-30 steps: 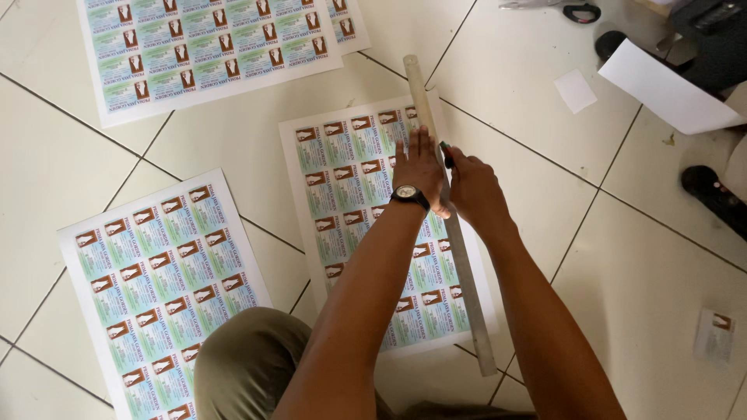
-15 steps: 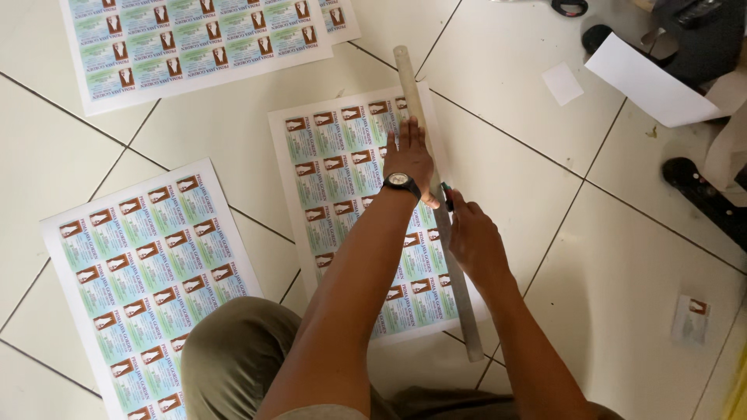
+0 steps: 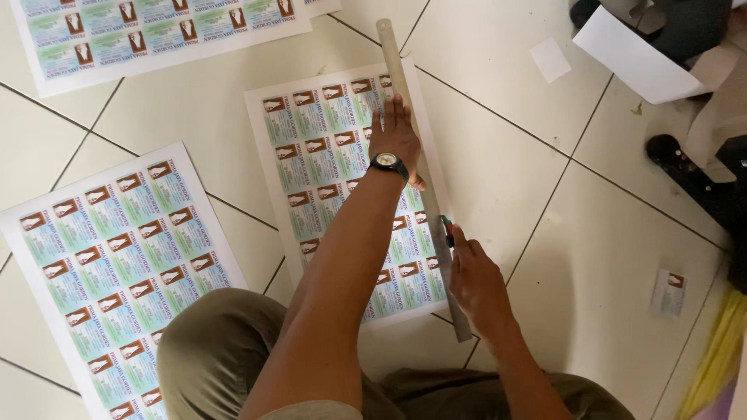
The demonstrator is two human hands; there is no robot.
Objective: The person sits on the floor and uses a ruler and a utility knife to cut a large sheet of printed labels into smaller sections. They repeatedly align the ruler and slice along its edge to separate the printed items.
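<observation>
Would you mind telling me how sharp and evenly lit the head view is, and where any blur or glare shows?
Head view: soft, even daylight, no hard glare on the tiles; faint shadow right of the right hand. The left hand, ruler and printed sheet look sharp; the yellow thing at the lower right corner is blurred.

Both hands out front: left [image 3: 395,141] flat, fingers spread fwd; right [image 3: 476,281] lower, curled, index extended.
</observation>
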